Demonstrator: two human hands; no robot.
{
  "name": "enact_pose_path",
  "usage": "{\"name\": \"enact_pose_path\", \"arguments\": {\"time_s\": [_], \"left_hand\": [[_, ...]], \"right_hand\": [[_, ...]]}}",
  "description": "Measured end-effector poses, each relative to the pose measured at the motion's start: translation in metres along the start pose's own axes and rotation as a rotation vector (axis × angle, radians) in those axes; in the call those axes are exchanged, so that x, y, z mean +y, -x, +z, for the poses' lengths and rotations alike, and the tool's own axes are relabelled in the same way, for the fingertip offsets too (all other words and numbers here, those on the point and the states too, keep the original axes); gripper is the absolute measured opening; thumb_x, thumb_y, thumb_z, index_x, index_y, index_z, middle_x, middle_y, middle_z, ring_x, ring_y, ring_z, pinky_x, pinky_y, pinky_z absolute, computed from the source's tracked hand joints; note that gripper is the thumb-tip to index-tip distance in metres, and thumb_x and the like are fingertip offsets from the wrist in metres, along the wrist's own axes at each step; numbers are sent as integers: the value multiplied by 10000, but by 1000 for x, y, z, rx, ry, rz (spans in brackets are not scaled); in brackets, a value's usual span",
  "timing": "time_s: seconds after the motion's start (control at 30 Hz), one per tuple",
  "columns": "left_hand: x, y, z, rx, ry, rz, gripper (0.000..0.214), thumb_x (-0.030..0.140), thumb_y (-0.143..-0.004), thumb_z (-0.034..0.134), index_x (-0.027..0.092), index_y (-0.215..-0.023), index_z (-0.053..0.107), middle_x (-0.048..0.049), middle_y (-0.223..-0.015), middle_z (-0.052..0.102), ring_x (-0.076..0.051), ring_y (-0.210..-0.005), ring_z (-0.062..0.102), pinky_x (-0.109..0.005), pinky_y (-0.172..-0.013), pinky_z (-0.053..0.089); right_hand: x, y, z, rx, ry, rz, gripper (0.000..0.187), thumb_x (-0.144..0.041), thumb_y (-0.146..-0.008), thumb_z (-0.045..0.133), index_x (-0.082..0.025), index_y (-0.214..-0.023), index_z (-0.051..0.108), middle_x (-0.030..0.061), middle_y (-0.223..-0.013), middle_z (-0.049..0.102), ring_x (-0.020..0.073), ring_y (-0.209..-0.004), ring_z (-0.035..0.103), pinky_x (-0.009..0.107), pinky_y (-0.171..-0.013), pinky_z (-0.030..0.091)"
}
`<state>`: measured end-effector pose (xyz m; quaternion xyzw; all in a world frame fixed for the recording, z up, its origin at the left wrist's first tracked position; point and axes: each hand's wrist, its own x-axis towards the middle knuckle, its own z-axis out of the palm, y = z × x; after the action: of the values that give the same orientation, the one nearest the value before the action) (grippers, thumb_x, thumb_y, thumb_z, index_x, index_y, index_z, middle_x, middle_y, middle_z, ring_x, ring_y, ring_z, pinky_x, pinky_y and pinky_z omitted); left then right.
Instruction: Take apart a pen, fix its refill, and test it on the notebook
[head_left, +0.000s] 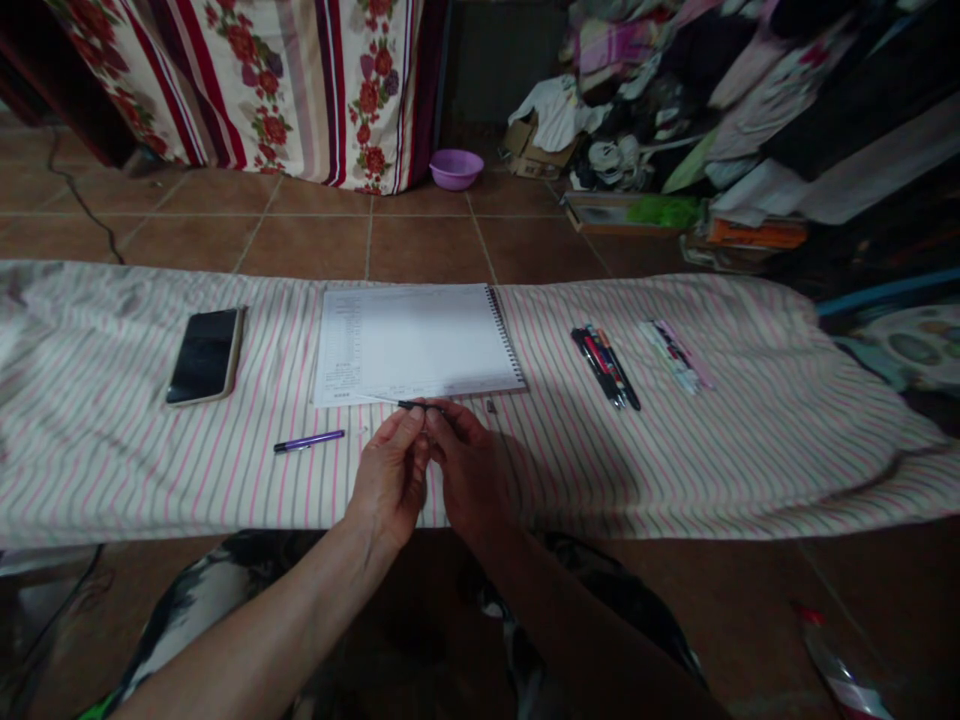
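Observation:
My left hand [394, 460] and my right hand [465, 455] meet at the near edge of the notebook, fingers closed. Between their fingertips is a thin black pen part [411, 404], with a slim, pale refill-like rod pointing left from it. My fingers hide its right end. Left of my hands a purple pen [309, 441] lies on the striped cloth, beside a tiny clear piece [363, 431]. Just beyond my fingers is a spiral notebook [435, 340], with a printed sheet [337, 350] showing along its left side. A small dark piece [491, 406] lies right of my fingers.
A phone [206, 355] lies at the left of the cloth [247, 470]. To the right are a bundle of dark pens [606, 368] and some pale pens [676, 356]. A purple basin [456, 168] stands on the tiled floor; a bottle [840, 660] lies at lower right.

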<state>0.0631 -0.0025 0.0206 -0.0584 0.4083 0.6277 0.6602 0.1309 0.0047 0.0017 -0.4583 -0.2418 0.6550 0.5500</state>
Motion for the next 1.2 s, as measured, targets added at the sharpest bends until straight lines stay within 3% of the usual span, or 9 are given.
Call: {"name": "enact_pose_path", "arguments": {"time_s": [0.5,0.7,0.87,1.2], "left_hand": [[-3,-1,-1,43,48,9,145,-2,-792,602,98,-690,630,0,-647,636,-45,-542,594,-116,-543,500],[-1,-1,-1,48,46,6,154,3,-814,581,97,-701,626,4,-642,623,-40,-511,583,-105,-502,486],[1,0,0,52,37,10,173,5,-830,561,106,-697,607,18,-620,607,-32,-490,564,-98,-492,478],[6,-2,0,-13,3,-13,143,48,-864,532,124,-762,599,2,-618,611,-42,-454,538,-109,-444,453]], "right_hand": [[4,-2,-1,3,28,-32,153,-281,-674,701,-205,-796,650,-47,-613,618,95,-519,522,254,-553,448],[3,-1,0,9,66,-16,164,-282,-668,696,-211,-810,654,-40,-623,624,121,-602,576,251,-567,457],[4,-1,0,-3,51,-18,192,-294,-678,703,-210,-845,659,-28,-704,656,110,-611,577,244,-578,462],[-2,0,0,54,16,21,281,-338,-649,732,-185,-857,621,-27,-651,653,109,-556,588,224,-505,450]]}}
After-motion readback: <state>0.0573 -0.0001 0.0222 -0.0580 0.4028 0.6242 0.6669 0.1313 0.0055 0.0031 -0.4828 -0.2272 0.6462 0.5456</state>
